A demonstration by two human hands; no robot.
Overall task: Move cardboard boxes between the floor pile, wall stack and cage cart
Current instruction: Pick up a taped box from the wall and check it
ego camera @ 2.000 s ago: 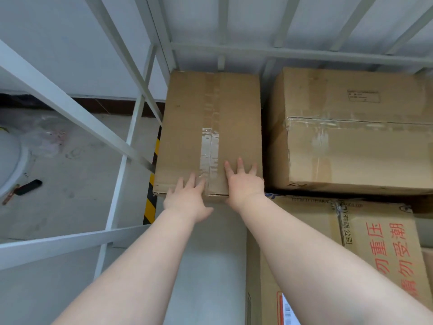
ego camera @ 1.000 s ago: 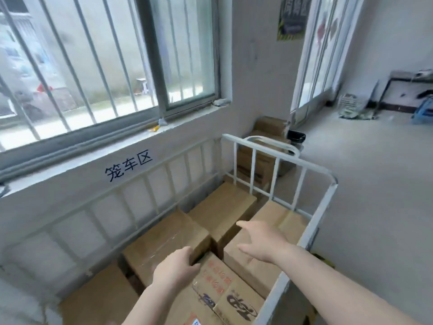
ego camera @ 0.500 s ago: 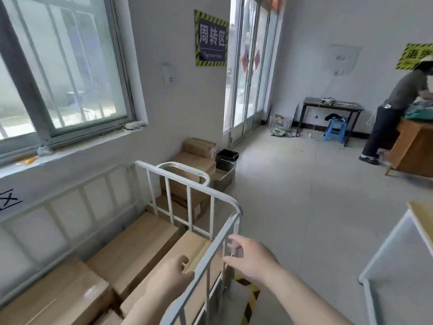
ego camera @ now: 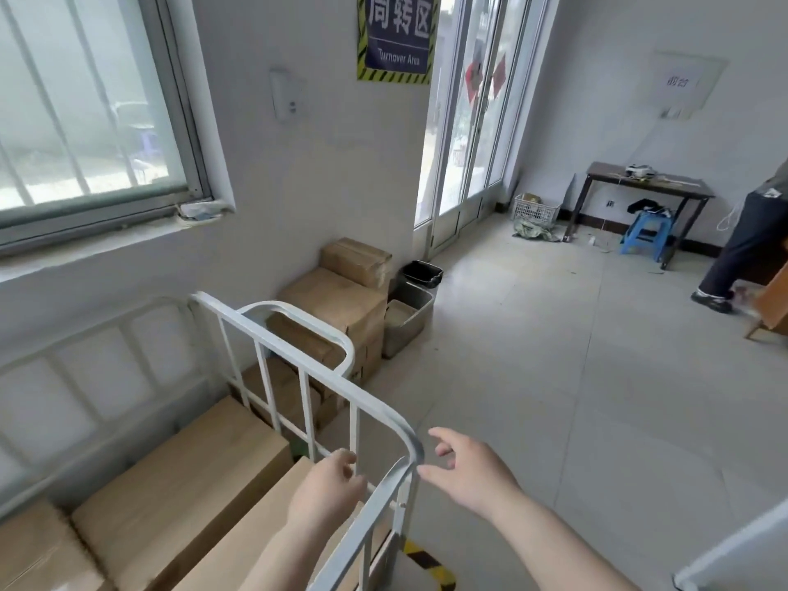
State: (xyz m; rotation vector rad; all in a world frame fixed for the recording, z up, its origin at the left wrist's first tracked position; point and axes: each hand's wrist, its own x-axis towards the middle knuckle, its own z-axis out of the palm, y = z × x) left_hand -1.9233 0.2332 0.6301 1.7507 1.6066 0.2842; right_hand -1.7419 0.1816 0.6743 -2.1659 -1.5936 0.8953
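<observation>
— What's around me right now?

— I'm looking over the corner of the white tubular cage cart point(ego camera: 298, 360). Its rounded rail sits between my two hands. Beyond the rail, the wall stack point(ego camera: 341, 300) of brown cardboard boxes stands against the white wall, and just beside it are a grey metal bin point(ego camera: 405, 322) and a black bin point(ego camera: 422, 273). Farther off on the tiled floor I see a white basket point(ego camera: 535, 209), a dark counter point(ego camera: 648, 185) and a blue stool point(ego camera: 646, 236) under it.

— And the grip?

— My left hand point(ego camera: 328, 488) hangs inside the cart over the boxes in the cart point(ego camera: 183, 475), fingers loosely curled, holding nothing. My right hand point(ego camera: 469, 471) is outside the rail, fingers relaxed and spread, also empty.

— Anything hard to make out?

— A person point(ego camera: 742, 245) at the right edge is cut off by the frame; only legs and a bit of torso show. The cart bars hide the lower part of the wall stack. The sign point(ego camera: 398, 32) above is cropped at the top; I read "Turnover Area". The cart boxes are plain, smooth cardboard, flat-topped.
</observation>
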